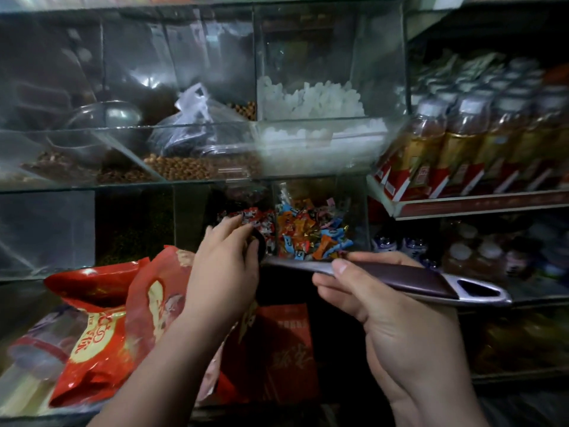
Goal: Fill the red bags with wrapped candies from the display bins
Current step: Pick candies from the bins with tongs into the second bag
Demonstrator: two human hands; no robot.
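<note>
While my right hand [385,306] grips the scoop [409,280] by its handle, thumb pressed on top, the shaft runs leftward toward my left hand [224,263]. My left fingers [232,224] bend down onto the red-wrapped candies [258,218] in the bin just ahead of them, beside the scoop's dark head; whether they hold any I cannot tell. Mixed-colour candies [311,232] fill the next compartment, just beyond my right fingers. Red bags [101,318] lie crumpled below and left of my left wrist, one with its mouth open.
</note>
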